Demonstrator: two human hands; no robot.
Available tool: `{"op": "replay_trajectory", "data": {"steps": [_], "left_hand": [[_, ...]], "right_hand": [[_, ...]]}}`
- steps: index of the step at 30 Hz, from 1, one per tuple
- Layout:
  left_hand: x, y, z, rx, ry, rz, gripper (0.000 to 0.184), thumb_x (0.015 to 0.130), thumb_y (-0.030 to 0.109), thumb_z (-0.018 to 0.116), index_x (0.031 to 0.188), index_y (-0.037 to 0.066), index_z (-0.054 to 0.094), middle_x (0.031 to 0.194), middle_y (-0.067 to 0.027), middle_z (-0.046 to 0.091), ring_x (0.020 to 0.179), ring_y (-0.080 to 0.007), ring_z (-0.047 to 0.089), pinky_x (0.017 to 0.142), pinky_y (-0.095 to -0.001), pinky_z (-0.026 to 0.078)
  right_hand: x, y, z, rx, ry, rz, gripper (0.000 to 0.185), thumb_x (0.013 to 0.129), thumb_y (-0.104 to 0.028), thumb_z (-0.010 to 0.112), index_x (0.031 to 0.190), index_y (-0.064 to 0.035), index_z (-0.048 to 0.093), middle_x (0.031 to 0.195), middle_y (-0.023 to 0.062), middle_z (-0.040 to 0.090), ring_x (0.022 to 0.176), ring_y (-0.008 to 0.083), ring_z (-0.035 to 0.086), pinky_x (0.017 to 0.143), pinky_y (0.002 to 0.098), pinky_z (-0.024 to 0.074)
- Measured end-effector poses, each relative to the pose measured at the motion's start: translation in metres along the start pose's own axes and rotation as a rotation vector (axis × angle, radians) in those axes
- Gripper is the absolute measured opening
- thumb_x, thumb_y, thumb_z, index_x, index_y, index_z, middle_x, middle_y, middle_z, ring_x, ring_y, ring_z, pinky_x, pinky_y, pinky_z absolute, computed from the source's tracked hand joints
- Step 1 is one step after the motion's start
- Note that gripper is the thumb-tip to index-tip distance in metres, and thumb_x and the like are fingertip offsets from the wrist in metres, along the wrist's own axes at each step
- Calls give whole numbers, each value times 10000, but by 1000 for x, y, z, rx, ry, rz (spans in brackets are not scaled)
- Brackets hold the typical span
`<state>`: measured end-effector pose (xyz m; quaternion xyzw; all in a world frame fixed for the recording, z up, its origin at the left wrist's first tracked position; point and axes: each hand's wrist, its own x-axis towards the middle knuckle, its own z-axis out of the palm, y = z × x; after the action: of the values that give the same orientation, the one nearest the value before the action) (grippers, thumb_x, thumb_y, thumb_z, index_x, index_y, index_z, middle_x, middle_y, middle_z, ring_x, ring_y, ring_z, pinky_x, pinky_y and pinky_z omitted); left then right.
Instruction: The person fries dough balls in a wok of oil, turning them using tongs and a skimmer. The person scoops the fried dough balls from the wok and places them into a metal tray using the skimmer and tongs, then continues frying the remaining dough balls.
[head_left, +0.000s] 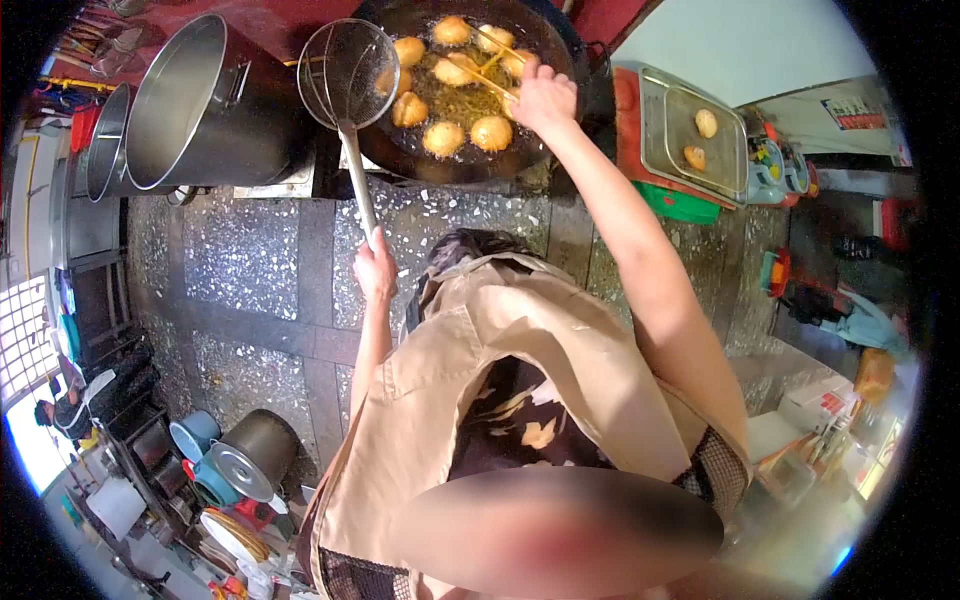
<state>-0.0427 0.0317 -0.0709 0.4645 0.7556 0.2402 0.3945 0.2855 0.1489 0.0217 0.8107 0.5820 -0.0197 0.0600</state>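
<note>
My left hand (375, 267) is closed round the handle of a wire skimmer (348, 75), whose round mesh basket hangs over the left rim of a large dark wok (400, 160). Golden dough balls (491, 133) float in bubbling oil inside the wok. With my right hand (546, 98), above the wok's right side, I hold a pair of long chopsticks (485, 72). Their far ends are among the pieces near the middle, by a fried ball (455, 69). Whether the tips grip anything is hard to tell.
Left of the wok stands a tall dark pot (225, 120). To its right a metal tray (680, 165) bears two fried pieces (706, 123), above a green basket (680, 203). Pots and basins (262, 450) stand at the lower left. Boxes (815, 405) lie at the lower right.
</note>
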Motion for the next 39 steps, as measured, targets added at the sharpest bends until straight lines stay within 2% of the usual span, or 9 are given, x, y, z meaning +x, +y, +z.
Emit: {"op": "replay_trajectory", "data": {"steps": [9,11,13,14,18,23,27,33,39], "left_hand": [[-41,15,-2,-247,-30,-100,430,887,392,471,653,31,497,465,-18,438,386,-110,445,375,-276,357],[-40,21,-3,-262,-31,-134,428,888,389,471,654,31,495,470,-19,441,389,-110,448,377,-275,359],[-38,24,-4,-224,-51,-130,425,887,385,472,652,32,495,468,-19,443,390,-109,451,377,-273,366],[-36,23,-3,-204,-49,-145,435,886,399,473,645,37,490,468,-16,447,392,-110,457,376,-271,371],[-32,26,5,-270,-122,-200,462,878,438,481,646,39,481,467,-16,452,387,-112,461,366,-269,369],[-30,48,15,-301,-197,-205,446,876,423,492,647,40,480,471,-17,449,373,-117,450,358,-267,369],[-30,63,16,-256,-310,-162,417,859,408,531,674,39,472,483,-20,452,381,-116,448,358,-267,368],[-39,71,7,-400,-551,-204,330,822,318,617,694,50,472,524,-6,457,394,-103,444,357,-249,368],[-40,52,3,-373,-593,-189,295,804,265,646,712,22,508,524,-6,467,389,-95,427,356,-239,362]], "right_hand": [[78,-9,56,-102,-58,-30,700,758,-238,549,1343,9,254,1256,195,411,1087,355,445,857,443,367],[80,-7,62,-59,11,-27,629,770,-258,567,1299,1,346,1198,186,476,1030,319,502,834,419,400],[80,-2,51,527,-278,144,564,761,-353,608,1185,-6,474,987,180,583,936,259,569,828,390,429],[94,5,88,800,-228,104,498,744,-383,645,1055,-5,550,823,139,604,794,205,595,701,347,479],[80,12,79,1557,-642,336,360,746,-363,663,901,-53,566,734,50,561,543,134,538,432,247,432],[36,31,60,1673,-670,303,359,781,-354,634,960,-51,562,755,66,572,548,145,547,451,254,455],[-18,30,43,1990,-880,205,481,852,-365,514,1183,-24,435,845,135,586,618,210,581,530,302,508],[-74,-2,68,2465,-1384,236,700,828,-510,457,1183,92,407,940,244,573,743,342,584,683,410,496],[-138,12,56,2559,-1495,186,729,805,-529,477,1182,91,402,957,232,557,744,307,587,667,387,498]]}}
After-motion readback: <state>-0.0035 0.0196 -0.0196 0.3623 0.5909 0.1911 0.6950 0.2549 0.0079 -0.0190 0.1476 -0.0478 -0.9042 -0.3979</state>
